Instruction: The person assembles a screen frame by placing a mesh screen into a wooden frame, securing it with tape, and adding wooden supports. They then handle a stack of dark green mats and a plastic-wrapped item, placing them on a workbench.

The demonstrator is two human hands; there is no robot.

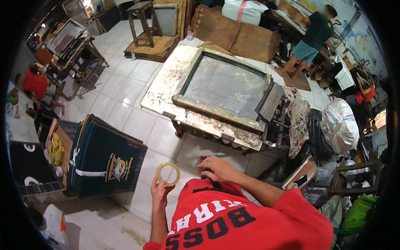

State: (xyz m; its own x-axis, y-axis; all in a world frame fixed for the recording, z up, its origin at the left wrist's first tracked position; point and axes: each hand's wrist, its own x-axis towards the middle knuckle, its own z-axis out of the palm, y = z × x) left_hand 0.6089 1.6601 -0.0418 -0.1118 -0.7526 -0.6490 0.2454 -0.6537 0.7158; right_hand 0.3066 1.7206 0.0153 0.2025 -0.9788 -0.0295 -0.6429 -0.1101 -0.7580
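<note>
The left hand (159, 192) grips a roll of tape (168, 174) by its edge, while the right hand (217, 167) curls around a dark object at the red shirt (233, 216).

This is a screen-printing workshop: a large wooden-framed printing screen (225, 85) lies on a paint-crusted work table (166, 89) over a white tiled floor (125, 108). Stacks of dark printed shirts (104, 160) sit on boards to the left. Spare wooden frames (237, 35) lean along the far wall, beside what seem to be more stacked screens (66, 35).
</note>
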